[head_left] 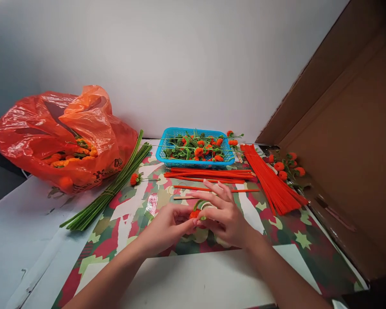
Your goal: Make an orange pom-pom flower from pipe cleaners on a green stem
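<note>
Between my hands is a small orange pipe-cleaner pumpkin (194,213) with a green stem curving up from it. My left hand (170,225) pinches it from the left with thumb and fingers. From the other side, my right hand (227,214) grips it at the green part with thumb and forefinger, its other fingers raised and spread. My fingers hide much of the piece. Just beyond them lie a thin wooden stick (183,198), a single orange pipe cleaner (188,187) and a bundle of orange pipe cleaners (209,173).
A blue basket (167,162) of orange-and-green pieces stands against the wall. Green pipe cleaners (106,193) lie left, beside a red plastic bag (28,128). Another finished-looking piece (135,179) lies nearby. An orange bundle (270,180) fans out right, near a cardboard panel (347,150).
</note>
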{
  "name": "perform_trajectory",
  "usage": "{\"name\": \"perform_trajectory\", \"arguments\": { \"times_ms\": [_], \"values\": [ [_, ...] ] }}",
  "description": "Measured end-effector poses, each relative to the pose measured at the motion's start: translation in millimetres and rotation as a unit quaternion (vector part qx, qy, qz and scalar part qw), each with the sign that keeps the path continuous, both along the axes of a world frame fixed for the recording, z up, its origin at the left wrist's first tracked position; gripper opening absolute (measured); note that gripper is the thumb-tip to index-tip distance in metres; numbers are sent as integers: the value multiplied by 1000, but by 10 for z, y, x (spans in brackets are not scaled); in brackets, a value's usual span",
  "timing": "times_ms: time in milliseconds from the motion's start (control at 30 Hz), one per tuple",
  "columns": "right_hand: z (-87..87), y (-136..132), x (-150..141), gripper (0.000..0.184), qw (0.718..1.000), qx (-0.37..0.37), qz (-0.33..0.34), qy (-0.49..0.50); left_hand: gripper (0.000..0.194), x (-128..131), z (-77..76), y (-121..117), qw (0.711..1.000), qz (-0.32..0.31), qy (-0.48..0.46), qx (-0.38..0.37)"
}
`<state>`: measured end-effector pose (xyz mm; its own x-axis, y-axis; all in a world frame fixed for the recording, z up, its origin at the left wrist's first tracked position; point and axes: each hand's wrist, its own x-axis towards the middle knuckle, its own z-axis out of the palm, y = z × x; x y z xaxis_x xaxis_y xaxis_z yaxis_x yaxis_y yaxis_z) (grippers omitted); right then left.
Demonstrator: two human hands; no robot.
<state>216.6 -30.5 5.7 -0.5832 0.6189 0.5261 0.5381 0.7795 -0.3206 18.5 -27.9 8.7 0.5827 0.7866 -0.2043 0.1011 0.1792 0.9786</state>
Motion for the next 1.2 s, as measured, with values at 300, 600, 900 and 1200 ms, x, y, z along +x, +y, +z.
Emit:
{"name": "perform_trajectory", "arguments": {
  "times_ms": [300,600,900,1200],
  "values": [
    [109,-15,19,21,997,-29,11,72,30,11,-9,9,994,-4,-90,-61],
    [168,-81,26,14,982,51,58,174,31,127,-71,-25,952,30,-258,-162],
    [124,-165,-84,26,955,33,49,291,36,134,-88,-33,946,130,-267,-128],
    [-45,-245,-110,42,962,130,32,236,29,141,-77,-44,939,206,-276,-21]
  ]
}}
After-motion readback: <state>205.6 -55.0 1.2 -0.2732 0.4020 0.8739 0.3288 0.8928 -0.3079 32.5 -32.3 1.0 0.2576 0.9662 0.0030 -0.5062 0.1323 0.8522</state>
